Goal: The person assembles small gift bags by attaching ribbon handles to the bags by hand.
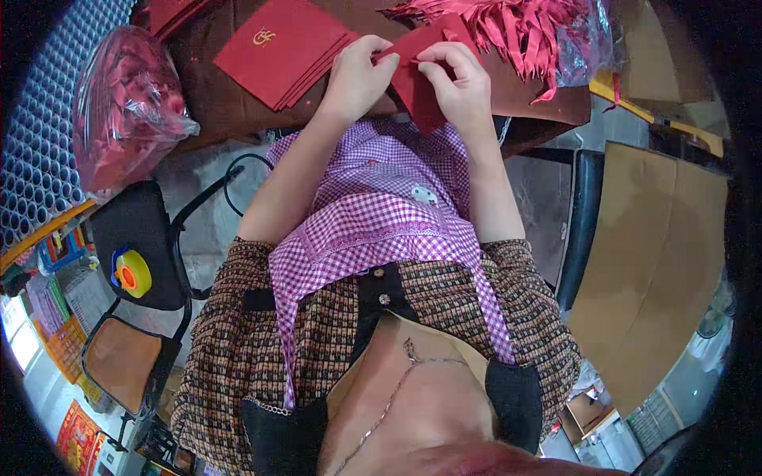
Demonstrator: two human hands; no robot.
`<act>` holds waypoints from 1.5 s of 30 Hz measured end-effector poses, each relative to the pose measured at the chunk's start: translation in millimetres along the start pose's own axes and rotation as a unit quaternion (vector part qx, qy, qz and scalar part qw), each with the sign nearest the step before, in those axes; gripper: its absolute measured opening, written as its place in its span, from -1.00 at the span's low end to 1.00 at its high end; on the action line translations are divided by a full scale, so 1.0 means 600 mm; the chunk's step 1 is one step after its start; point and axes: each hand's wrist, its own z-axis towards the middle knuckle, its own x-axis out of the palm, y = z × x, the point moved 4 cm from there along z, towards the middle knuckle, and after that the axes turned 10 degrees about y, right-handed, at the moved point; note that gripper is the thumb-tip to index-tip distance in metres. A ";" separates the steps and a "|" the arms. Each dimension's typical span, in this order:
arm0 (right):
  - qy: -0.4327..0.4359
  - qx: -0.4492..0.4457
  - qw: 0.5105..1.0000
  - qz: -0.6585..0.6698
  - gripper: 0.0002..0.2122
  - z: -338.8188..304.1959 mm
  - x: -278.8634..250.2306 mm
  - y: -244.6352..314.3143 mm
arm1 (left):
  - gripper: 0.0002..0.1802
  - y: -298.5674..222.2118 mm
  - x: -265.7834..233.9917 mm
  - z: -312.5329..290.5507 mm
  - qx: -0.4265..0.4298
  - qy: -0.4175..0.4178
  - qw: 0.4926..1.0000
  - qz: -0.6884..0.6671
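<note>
A dark red card or folder (422, 97) is tilted over the table's near edge between my hands. My left hand (361, 79) is closed at its left side, thumb and fingers pinching the edge. Over the card's face, my right hand (460, 83) has thumb and forefinger pressed together; whatever lies between the tips is too small to make out. Left of my left hand lies a fanned stack of red cards (278, 51), the top one with a gold emblem. A heap of red ribbons (524, 40) lies beyond my right hand, partly on clear plastic.
The table has a brown cover (214, 103). A clear bag of red pieces (131, 103) sits at its left, beside a rack of grey tubes (48, 103). A chair (131, 349) with a tape roll (132, 274) stands left; a large cardboard sheet (651, 262) stands right.
</note>
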 end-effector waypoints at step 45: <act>0.075 -0.153 0.936 -0.308 -0.86 0.038 -0.064 0.101 | -0.74 -0.066 -0.001 -0.028 0.104 0.014 0.990 0.093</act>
